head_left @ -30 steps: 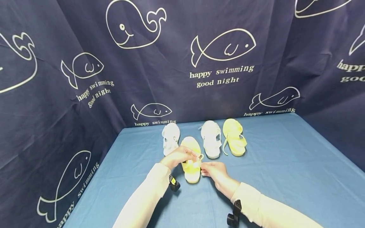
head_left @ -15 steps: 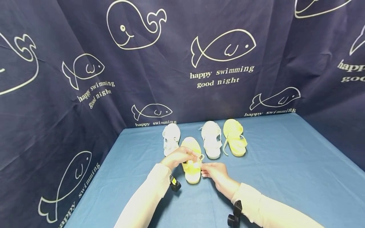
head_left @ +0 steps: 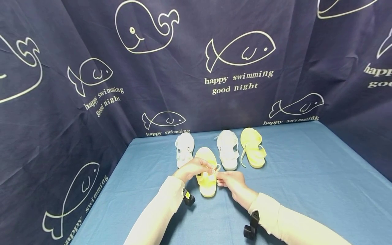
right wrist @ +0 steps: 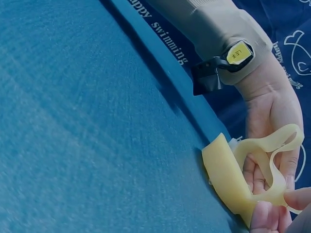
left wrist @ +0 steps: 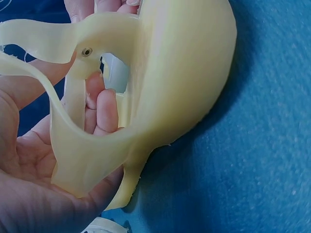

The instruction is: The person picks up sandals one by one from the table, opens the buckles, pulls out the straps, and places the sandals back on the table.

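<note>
While the left hand (head_left: pixel 193 167) curls its fingers through the straps (left wrist: pixel 73 174) of the near yellow sandal (head_left: pixel 207 188), the right hand (head_left: pixel 233 183) pinches a strap between thumb and fingertips at the sandal's right side. Both hands nearly meet there, above the footbed. The sandal lies on the bench (head_left: pixel 306 177), in front of three others, its sole long and rounded. Close up, its material looks smooth, rubbery and faintly translucent, a soft butter yellow; the straps are flat, bendy bands that bow into open loops, and one carries a small round metal eyelet (left wrist: pixel 86 52).

Each forearm wears a pale sleeve, with a small black camera (head_left: pixel 188 198) strapped at the cuff. Farther back, a left white sandal (head_left: pixel 184 146) sits partly behind the left hand, and a second white sandal (head_left: pixel 228 153) stands beside the far yellow sandal (head_left: pixel 253 149), whose thin strap curves loosely onto the cloth. Matt blue fabric with a fine weave covers the bench. Behind it hangs a creased navy curtain (head_left: pixel 190 78) printed with white outlined fish, a whale and the words "happy swimming good night".
</note>
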Action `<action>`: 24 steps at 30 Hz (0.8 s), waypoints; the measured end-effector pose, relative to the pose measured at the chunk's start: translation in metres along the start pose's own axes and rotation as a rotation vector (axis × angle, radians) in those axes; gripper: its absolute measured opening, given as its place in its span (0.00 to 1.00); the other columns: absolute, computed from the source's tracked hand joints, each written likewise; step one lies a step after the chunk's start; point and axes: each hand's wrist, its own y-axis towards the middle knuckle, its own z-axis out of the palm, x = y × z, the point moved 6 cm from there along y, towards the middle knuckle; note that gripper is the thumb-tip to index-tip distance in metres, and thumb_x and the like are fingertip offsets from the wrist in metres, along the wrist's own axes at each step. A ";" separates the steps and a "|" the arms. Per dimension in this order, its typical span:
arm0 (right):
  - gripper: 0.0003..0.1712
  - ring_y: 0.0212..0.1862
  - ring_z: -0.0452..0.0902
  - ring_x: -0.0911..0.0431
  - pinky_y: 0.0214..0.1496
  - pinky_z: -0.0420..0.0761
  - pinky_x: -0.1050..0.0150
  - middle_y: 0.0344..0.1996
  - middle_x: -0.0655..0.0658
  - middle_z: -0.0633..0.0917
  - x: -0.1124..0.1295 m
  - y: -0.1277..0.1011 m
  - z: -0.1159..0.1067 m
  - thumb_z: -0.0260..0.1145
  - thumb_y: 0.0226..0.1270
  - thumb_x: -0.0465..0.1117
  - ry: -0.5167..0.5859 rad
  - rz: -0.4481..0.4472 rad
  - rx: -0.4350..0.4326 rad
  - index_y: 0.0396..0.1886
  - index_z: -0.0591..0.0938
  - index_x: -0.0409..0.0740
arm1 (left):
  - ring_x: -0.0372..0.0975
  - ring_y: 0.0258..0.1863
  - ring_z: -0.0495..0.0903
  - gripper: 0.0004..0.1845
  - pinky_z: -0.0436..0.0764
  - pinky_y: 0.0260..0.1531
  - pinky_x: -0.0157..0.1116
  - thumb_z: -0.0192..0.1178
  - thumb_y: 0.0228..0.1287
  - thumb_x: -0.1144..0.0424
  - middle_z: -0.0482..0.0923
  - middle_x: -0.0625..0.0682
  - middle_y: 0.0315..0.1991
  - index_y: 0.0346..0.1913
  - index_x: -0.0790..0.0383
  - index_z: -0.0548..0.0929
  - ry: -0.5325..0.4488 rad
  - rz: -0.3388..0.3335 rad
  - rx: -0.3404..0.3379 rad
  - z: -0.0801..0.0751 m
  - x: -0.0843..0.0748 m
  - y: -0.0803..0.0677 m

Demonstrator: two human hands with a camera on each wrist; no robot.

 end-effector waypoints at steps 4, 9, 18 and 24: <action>0.13 0.21 0.79 0.61 0.28 0.83 0.70 0.19 0.46 0.84 0.001 0.002 -0.001 0.67 0.57 0.27 -0.001 -0.010 0.008 0.40 0.81 0.19 | 0.33 0.37 0.78 0.13 0.74 0.41 0.27 0.68 0.54 0.69 0.87 0.55 0.42 0.43 0.69 0.86 0.002 -0.002 -0.005 0.000 0.001 0.001; 0.14 0.22 0.79 0.60 0.29 0.83 0.69 0.18 0.47 0.84 0.000 0.003 -0.002 0.67 0.58 0.29 -0.030 -0.013 0.034 0.40 0.81 0.19 | 0.32 0.37 0.78 0.13 0.75 0.41 0.27 0.67 0.54 0.69 0.87 0.55 0.43 0.43 0.70 0.86 0.002 -0.002 -0.004 0.001 0.001 0.001; 0.18 0.28 0.81 0.60 0.34 0.83 0.71 0.27 0.45 0.87 0.012 0.015 -0.011 0.67 0.60 0.31 -0.035 -0.040 0.041 0.46 0.79 0.21 | 0.32 0.34 0.80 0.13 0.77 0.39 0.27 0.68 0.56 0.67 0.88 0.55 0.39 0.44 0.68 0.86 -0.018 -0.005 0.002 0.001 0.003 0.003; 0.18 0.27 0.81 0.61 0.34 0.83 0.71 0.27 0.45 0.87 0.022 0.019 -0.009 0.66 0.61 0.29 0.000 -0.043 0.046 0.48 0.79 0.20 | 0.32 0.36 0.80 0.13 0.76 0.42 0.28 0.68 0.55 0.66 0.88 0.54 0.39 0.44 0.66 0.87 -0.021 -0.018 0.001 0.001 0.003 0.002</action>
